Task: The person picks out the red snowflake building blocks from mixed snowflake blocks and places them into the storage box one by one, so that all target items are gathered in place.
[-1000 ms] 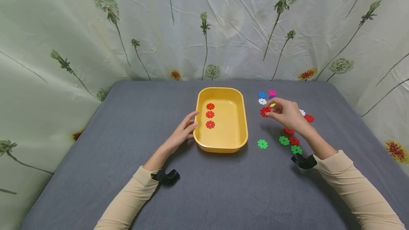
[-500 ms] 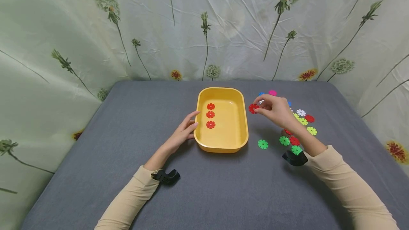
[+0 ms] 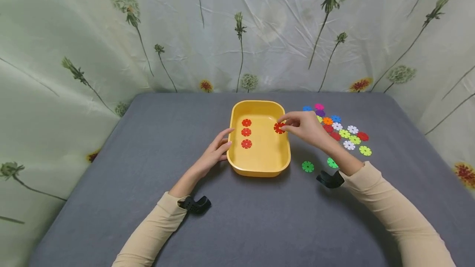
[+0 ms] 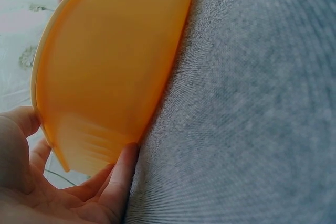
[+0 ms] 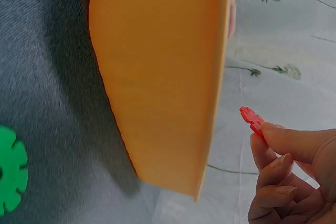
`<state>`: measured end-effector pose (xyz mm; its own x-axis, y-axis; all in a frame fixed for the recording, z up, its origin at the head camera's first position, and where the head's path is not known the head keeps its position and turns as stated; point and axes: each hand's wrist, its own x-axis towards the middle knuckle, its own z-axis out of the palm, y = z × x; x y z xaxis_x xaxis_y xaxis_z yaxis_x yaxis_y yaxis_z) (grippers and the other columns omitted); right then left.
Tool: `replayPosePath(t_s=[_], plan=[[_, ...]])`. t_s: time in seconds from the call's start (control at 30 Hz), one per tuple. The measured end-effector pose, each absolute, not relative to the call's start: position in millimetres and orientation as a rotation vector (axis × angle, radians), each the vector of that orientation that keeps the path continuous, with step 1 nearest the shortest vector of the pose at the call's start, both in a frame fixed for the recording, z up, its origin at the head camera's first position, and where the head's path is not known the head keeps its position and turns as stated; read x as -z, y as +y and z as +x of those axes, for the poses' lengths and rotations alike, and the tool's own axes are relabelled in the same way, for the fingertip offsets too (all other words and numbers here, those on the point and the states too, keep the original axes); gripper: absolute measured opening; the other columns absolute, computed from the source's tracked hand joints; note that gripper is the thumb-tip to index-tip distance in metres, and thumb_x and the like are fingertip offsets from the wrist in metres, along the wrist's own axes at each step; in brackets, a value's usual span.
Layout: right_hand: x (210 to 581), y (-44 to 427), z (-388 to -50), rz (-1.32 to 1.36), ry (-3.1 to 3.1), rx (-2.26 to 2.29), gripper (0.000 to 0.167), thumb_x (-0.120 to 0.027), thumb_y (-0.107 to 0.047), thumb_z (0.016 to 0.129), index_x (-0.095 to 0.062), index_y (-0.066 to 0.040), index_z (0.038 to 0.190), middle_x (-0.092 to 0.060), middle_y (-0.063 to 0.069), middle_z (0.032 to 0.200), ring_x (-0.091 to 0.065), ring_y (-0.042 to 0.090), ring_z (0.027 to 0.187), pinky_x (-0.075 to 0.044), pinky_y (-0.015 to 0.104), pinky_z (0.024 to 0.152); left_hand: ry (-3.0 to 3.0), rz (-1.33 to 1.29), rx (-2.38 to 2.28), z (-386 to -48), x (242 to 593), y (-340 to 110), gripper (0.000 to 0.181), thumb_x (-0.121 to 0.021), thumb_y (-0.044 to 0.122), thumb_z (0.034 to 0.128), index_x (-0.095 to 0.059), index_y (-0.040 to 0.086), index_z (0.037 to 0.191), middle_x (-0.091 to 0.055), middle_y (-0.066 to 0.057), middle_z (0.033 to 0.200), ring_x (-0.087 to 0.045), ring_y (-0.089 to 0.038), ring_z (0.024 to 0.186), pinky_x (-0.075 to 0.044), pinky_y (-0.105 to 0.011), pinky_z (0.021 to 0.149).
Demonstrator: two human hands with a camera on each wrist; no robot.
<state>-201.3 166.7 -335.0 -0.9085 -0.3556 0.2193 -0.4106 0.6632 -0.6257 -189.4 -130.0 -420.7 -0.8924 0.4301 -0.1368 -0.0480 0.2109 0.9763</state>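
A yellow tray (image 3: 259,171) stands mid-table, with three red notched discs (image 3: 246,132) in a column on the left of its floor. My left hand (image 3: 209,156) touches the tray's left wall; in the left wrist view its fingers (image 4: 123,179) lie along the outer wall and the thumb is at the rim. Between thumb and fingertips my right hand (image 3: 306,129) pinches a red disc (image 3: 279,128) above the tray's right rim. The right wrist view has this disc (image 5: 252,118) raised clear of the tray (image 5: 157,77).
Right of the tray lie several loose discs, among them a white one (image 3: 349,145), an orange one (image 3: 328,121) and a yellow-green one (image 3: 365,150). A green disc (image 3: 307,166) sits near the tray's lower right corner. A flowered curtain (image 3: 274,32) hangs behind the table.
My right hand has carried the red disc leftward from above the loose discs to the tray's right rim. The left hand has stayed at the tray's left side.
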Motion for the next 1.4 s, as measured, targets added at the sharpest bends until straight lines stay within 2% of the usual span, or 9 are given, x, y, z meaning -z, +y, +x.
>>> replayPosePath(t_s=[0.17, 0.4, 0.63, 0.87, 1.13, 1.4], plan=[[335.1, 154.3, -205.9, 0.721, -2.829, -1.082, 0.018, -0.070, -0.007, 0.082, -0.071, -0.006, 0.100, -0.074, 0.013, 0.084, -0.066, 0.027, 0.071, -0.047, 0.016, 0.057, 2.124, 0.336, -1.721, -188.3, 419.3, -128.7, 0.048, -0.042, 0.034, 0.0995, -0.025, 0.037, 0.144, -0.034, -0.015, 0.145, -0.046, -0.033, 0.128, -0.047, -0.046, 0.100], [338.9, 139.4, -208.2, 0.788, -2.878, -1.021, 0.016, -0.071, -0.008, 0.081, -0.072, -0.007, 0.097, -0.073, 0.010, 0.081, -0.058, 0.013, 0.062, -0.043, 0.018, 0.054, 2.125, 0.343, -1.710, -189.4, 420.1, -129.1, 0.048, -0.041, 0.032, 0.0998, -0.025, 0.037, 0.145, -0.035, -0.016, 0.144, -0.046, -0.034, 0.127, -0.047, -0.046, 0.100], [346.8, 128.2, -212.9, 0.858, -2.888, -1.013, 0.016, -0.072, -0.007, 0.080, -0.073, -0.008, 0.096, -0.073, 0.008, 0.085, -0.053, 0.013, 0.063, -0.041, 0.019, 0.055, 2.120, 0.357, -1.723, -190.7, 418.3, -128.7, 0.048, -0.041, 0.031, 0.1002, -0.025, 0.035, 0.145, -0.036, -0.017, 0.143, -0.046, -0.034, 0.127, -0.047, -0.046, 0.100], [354.5, 119.3, -217.1, 0.933, -2.901, -1.049, 0.014, -0.071, -0.006, 0.080, -0.073, -0.007, 0.094, -0.073, 0.008, 0.088, -0.057, 0.012, 0.066, -0.045, 0.018, 0.061, 2.117, 0.351, -1.724, -189.3, 418.9, -128.4, 0.048, -0.042, 0.030, 0.1001, -0.025, 0.035, 0.145, -0.036, -0.017, 0.143, -0.046, -0.034, 0.128, -0.047, -0.046, 0.099], [361.5, 110.3, -218.6, 0.971, -2.988, -0.936, 0.014, -0.072, -0.007, 0.080, -0.074, -0.009, 0.093, -0.073, 0.005, 0.082, -0.059, 0.013, 0.069, -0.047, 0.019, 0.064, 2.119, 0.339, -1.721, -188.5, 419.4, -128.3, 0.047, -0.042, 0.032, 0.0999, -0.025, 0.037, 0.144, -0.035, -0.016, 0.144, -0.045, -0.033, 0.129, -0.047, -0.046, 0.099], [365.1, 103.1, -217.9, 1.010, -3.008, -0.895, 0.014, -0.072, -0.006, 0.079, -0.074, -0.009, 0.093, -0.074, 0.005, 0.078, -0.062, 0.011, 0.067, -0.046, 0.019, 0.062, 2.113, 0.338, -1.717, -190.4, 420.8, -128.6, 0.048, -0.042, 0.033, 0.0998, -0.024, 0.036, 0.145, -0.035, -0.016, 0.144, -0.045, -0.033, 0.128, -0.047, -0.046, 0.099]])
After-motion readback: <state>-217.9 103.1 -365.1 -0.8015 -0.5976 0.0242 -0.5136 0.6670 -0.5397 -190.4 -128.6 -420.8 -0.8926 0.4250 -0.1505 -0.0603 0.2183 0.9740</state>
